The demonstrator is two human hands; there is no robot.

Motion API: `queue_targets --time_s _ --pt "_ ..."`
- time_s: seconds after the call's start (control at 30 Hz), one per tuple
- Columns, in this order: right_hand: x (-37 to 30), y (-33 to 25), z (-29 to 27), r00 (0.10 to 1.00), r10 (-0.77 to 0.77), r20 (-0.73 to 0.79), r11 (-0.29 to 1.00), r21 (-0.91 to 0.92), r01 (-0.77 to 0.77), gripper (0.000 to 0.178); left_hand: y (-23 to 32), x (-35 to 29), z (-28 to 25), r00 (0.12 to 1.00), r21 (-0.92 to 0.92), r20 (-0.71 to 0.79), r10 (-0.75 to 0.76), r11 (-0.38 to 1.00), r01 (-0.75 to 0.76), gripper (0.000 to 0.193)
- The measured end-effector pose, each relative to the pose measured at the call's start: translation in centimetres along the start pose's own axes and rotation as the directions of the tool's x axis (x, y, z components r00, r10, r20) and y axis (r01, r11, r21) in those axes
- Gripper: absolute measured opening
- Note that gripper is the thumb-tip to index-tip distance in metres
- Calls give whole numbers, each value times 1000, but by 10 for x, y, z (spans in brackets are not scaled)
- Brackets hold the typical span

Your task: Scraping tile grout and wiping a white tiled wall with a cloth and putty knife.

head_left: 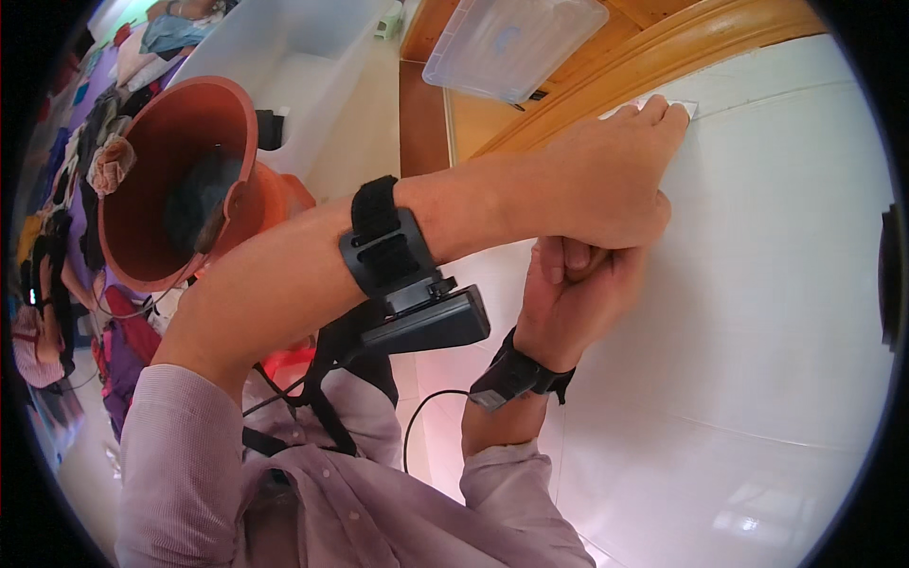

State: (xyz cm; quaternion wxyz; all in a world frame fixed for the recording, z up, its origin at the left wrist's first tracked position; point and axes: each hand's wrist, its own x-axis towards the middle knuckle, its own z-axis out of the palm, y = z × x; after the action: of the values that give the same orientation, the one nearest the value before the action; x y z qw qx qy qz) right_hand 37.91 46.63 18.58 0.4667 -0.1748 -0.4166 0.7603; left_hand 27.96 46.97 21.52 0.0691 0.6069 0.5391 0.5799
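My left hand point(620, 175) reaches across to the white tiled wall point(757, 284) beside a wooden frame. Its fingers are curled at the wall, over the edge of a small white flat piece point(692, 110) that mostly lies hidden behind them. Just below it, my right hand point(587, 293) is closed, with its fingers folded in toward the palm. The left hand overlaps it, so whatever the right fingers hold, if anything, is hidden. Both forearms wear black straps with small dark devices, and a cable runs from the right one.
A reddish-brown bucket point(180, 104) with a greyish cloth inside stands at the left. Behind it is a large translucent tub point(275, 57). A clear plastic box point(516, 43) lies by the wooden frame point(653, 62). Clothes point(128, 350) spread along the far left, where another person's arm point(80, 287) shows.
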Motion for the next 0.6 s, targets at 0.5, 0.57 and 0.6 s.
queue_targets --time_s 0.5,0.57,0.6 --pt "-2 6 3 997 -31 -65 1000 -1 31 27 -7 4 0 999 -42 -32 -26 999 25 36" --pt "7 6 2 995 -39 87 997 -64 45 37 -2 4 -5 999 -55 1 -50 997 50 33" --pt "4 8 6 995 -40 87 997 -65 46 37 -1 1 -10 992 -92 58 -109 989 114 34"
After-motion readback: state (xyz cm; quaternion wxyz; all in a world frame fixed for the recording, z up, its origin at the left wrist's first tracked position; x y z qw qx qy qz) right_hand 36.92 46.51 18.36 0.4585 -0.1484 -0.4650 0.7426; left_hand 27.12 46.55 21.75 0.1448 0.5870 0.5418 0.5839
